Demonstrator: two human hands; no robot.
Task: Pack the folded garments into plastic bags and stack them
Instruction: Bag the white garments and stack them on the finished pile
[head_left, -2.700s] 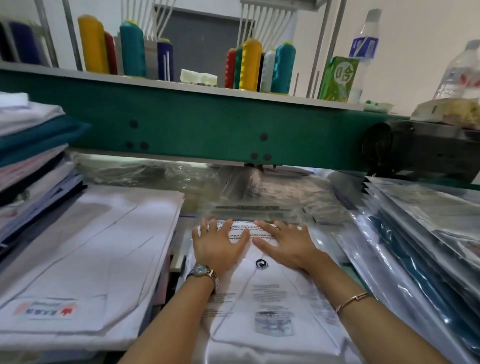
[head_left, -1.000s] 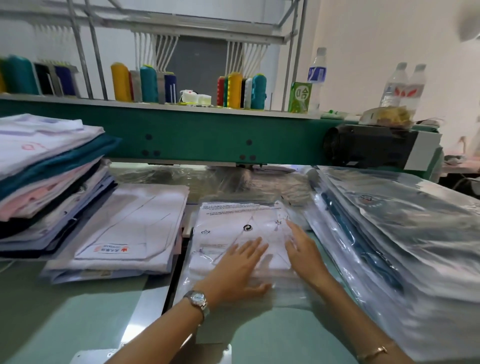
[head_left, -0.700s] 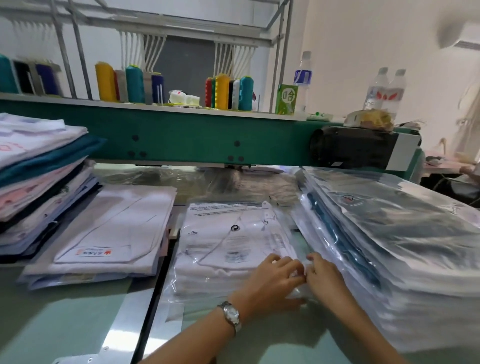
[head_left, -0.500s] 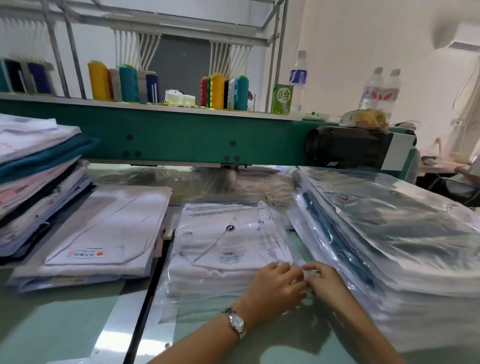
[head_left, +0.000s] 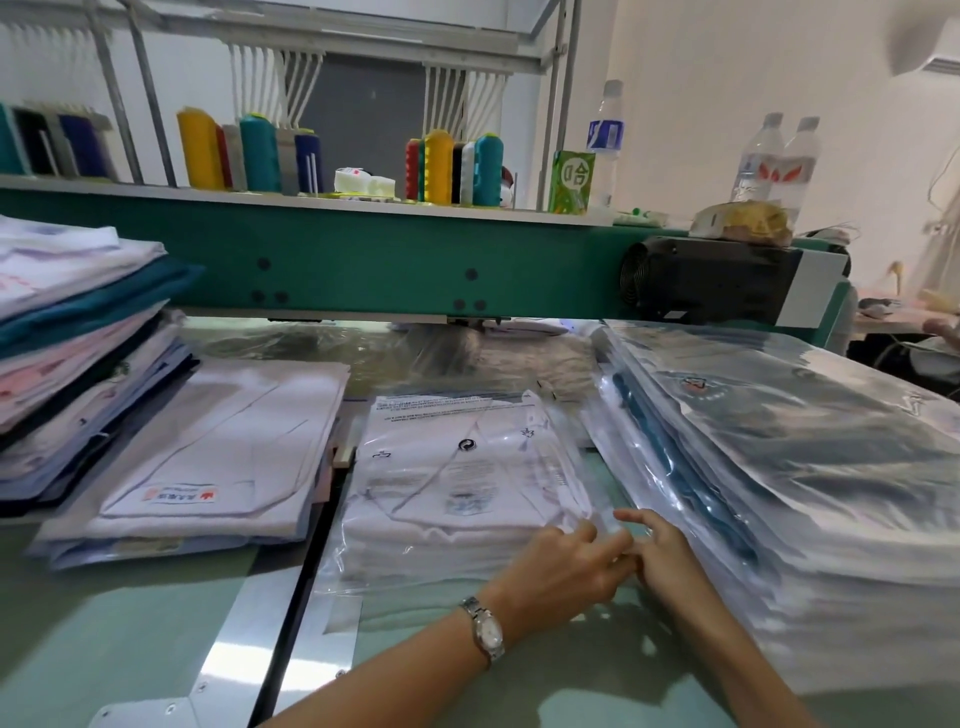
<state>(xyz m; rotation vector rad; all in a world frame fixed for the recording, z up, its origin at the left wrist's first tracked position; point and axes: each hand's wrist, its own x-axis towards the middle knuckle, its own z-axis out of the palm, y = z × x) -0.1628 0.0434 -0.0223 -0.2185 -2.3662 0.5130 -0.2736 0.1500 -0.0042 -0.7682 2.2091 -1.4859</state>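
A white folded garment lies inside a clear printed plastic bag (head_left: 457, 488) on the table's middle. My left hand (head_left: 566, 566) and my right hand (head_left: 662, 553) meet at the bag's near right corner, fingertips together, pinching the loose plastic edge there. Right beside them rises a tall stack of bagged garments (head_left: 789, 467), white and teal. To the left lies a low pile of unbagged white folded garments (head_left: 223, 457), and further left a taller pile of folded garments (head_left: 67, 338) in white, teal, pink and blue.
Loose empty plastic bags (head_left: 415, 353) lie at the back under the green machine beam (head_left: 363, 270). Thread cones (head_left: 439, 166), a green carton and water bottles stand on its shelf. A black motor housing (head_left: 701, 280) sits at the right. A metal plate (head_left: 270, 623) crosses the pale green table.
Both hands slid from the bag's far end down over the garment to its near right corner, where their fingertips came together on the plastic edge.
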